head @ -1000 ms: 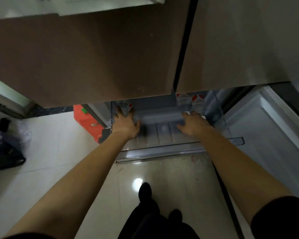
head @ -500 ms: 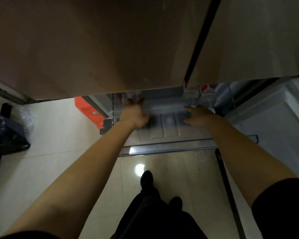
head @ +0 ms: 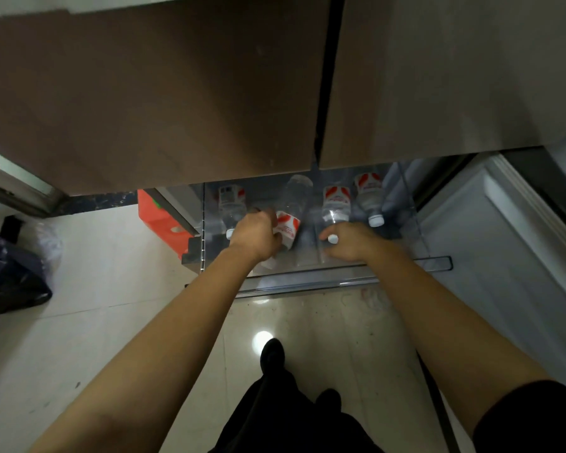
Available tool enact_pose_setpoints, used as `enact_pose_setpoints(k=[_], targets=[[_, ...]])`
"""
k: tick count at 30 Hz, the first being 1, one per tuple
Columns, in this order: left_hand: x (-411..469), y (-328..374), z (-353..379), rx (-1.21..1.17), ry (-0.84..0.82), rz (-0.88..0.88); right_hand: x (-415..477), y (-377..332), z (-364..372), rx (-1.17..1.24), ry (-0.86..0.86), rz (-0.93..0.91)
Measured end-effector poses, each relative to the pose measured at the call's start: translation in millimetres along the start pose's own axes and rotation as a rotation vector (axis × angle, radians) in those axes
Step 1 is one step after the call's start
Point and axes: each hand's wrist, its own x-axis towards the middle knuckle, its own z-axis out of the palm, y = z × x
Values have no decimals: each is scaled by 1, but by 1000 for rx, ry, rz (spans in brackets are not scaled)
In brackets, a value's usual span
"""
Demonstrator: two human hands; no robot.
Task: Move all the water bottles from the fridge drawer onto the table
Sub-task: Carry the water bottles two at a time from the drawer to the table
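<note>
Drawer now drawn out; left hand at 9 o'clock grips a bottle, grasp of right hand indeterminate; unloading begins.

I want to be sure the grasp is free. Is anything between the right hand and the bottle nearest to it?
Nothing visible. The right hand is at the white cap of the nearest bottle, inside the open drawer. The left hand grips a second bottle beside it.
</note>
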Motion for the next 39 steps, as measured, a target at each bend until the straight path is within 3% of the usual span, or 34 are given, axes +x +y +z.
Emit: enact_pose_setpoints(k=[6,11,13,16,20,25,29,35,39], targets=[[-6,-6,21,162,-317,-31,-31,-3,-4,66,50,58],[3,-1,24,95,-586,-25,-56,-4,-7,112,159,32],[1,0,25,38,-613,-63,-66,-4,-9,146,251,16],[-6,1,20,28,-480,-67,-76,-8,-14,157,406,-27],[-26,4,4,85,-73,43,-84,-18,-25,191,592,-27],[-46,15,-27,56,415,120,-89,-27,-26,282,640,7],[-50,7,-32,59,461,126,-82,-25,-14,420,706,46],[-45,3,-20,-242,413,34,-70,-21,-12,358,776,91],[-43,7,1,-543,268,59,-61,-17,-8,498,813,144]])
